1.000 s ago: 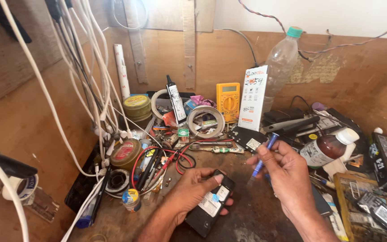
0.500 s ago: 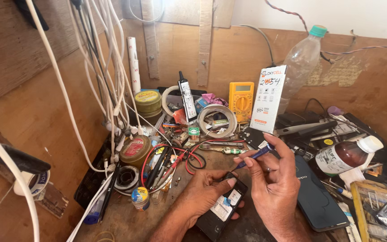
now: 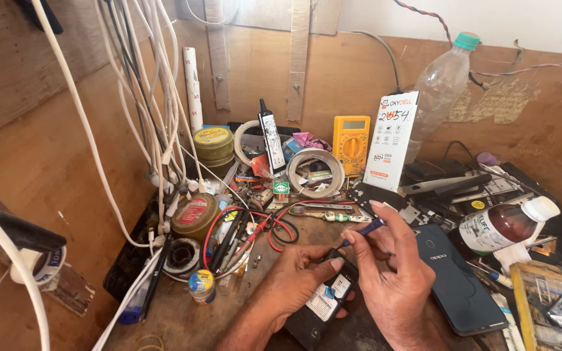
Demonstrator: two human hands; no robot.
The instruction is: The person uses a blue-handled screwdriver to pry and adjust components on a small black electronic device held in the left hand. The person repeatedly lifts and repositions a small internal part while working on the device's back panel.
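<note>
- Table (image 3: pixel 183 318): cluttered; 1 dark blue phone (image 3: pixel 460 283) lies flat, right of the hands.
- Opened phone (image 3: pixel 323 304): near centre, back cover off, label exposed; reassembly not yet done, as judged.
- Left hand (image 3: pixel 297 276): closed around the opened phone, steadying it.
- Right hand (image 3: pixel 395 276): pinching a blue-handled screwdriver (image 3: pixel 363 229), tip down at the phone's far end.

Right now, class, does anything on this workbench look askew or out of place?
Yes: the clear plastic bottle with a green cap leans tilted against the back wall, and the brown glass bottle with a white cap lies on its side among clutter.
</note>
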